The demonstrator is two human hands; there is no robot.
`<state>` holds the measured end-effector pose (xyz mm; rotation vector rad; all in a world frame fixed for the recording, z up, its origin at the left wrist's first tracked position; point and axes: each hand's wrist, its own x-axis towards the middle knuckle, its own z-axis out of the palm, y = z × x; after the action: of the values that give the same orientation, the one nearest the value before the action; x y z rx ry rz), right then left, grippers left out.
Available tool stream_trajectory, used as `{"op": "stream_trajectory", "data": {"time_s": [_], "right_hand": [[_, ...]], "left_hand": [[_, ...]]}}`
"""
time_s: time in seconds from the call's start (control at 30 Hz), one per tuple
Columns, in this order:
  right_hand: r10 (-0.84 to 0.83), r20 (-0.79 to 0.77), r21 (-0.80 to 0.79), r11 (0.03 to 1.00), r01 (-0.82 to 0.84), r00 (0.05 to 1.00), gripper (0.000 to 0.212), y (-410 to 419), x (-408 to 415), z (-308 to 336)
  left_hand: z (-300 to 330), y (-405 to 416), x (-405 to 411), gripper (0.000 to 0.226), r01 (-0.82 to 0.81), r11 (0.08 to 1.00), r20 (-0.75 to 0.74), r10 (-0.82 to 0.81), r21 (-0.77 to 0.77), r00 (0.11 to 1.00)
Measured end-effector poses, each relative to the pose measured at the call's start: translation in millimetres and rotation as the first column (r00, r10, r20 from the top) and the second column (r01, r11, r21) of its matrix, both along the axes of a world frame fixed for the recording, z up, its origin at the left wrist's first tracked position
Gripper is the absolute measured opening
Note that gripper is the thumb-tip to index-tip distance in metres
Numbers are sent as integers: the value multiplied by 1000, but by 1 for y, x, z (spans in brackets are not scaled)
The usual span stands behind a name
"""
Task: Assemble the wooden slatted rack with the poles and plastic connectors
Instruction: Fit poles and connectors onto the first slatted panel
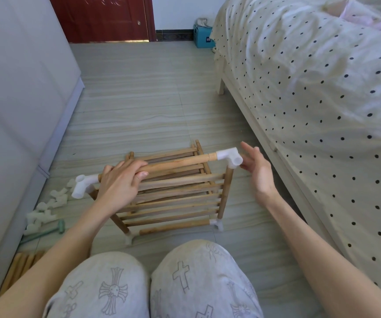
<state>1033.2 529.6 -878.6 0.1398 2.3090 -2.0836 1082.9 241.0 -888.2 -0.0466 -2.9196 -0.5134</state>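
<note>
- Knees (153, 283) in cross-print trousers sit closest to the lens, so the job is clearly being done seated on the floor (139, 99), with everything kept within arm's reach.
- Next in size, the rack (173, 191) is stood on the floor right in front of the knees, between the bed (311, 88) and a grey cabinet (13, 99). One slatted shelf is seen low down, with a second slatted panel behind it, probably parked there for later.
- One top pole (180, 162) is held level across the front; two uprights are counted under it.
- Four connectors are fitted: two top corners, the left one (83, 185) and the right one (229, 157), plus two at the feet.
- Left hand (120, 180) is wrapped around the top pole, presumably to keep the frame steady.
- Right hand (257, 166) is spread loose, nothing grasped, just beside the right connector, likely to be tapped home next.
- Spare connectors (45, 210) are heaped by the cabinet, too jumbled to count, with a green mallet (54, 229) and a few spare poles (22, 265).
</note>
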Motion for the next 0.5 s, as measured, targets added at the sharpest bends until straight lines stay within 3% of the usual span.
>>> {"op": "stream_trajectory", "data": {"time_s": [0.13,0.2,0.3,0.37,0.43,0.5], "right_hand": [[181,42,53,982,-183,983,39,-6,0,-12],[286,-5,167,945,-282,958,32,-13,-2,-10],[334,-140,472,850,-234,932,12,-27,-17,1],[355,-199,517,830,-210,914,16,-38,-22,10],[388,-293,532,826,-188,874,20,-49,-22,18],[457,-372,603,781,-164,808,24,-60,-21,30]], "left_hand": [[5,-9,2,25,-84,993,18,82,87,996],[8,-15,5,26,-112,983,11,112,146,994],[7,-22,9,24,-127,969,17,126,211,992],[3,-29,14,20,-168,944,35,165,284,986],[-1,-40,22,17,-188,861,77,173,472,982],[2,-50,31,18,-191,717,155,116,670,981]]}}
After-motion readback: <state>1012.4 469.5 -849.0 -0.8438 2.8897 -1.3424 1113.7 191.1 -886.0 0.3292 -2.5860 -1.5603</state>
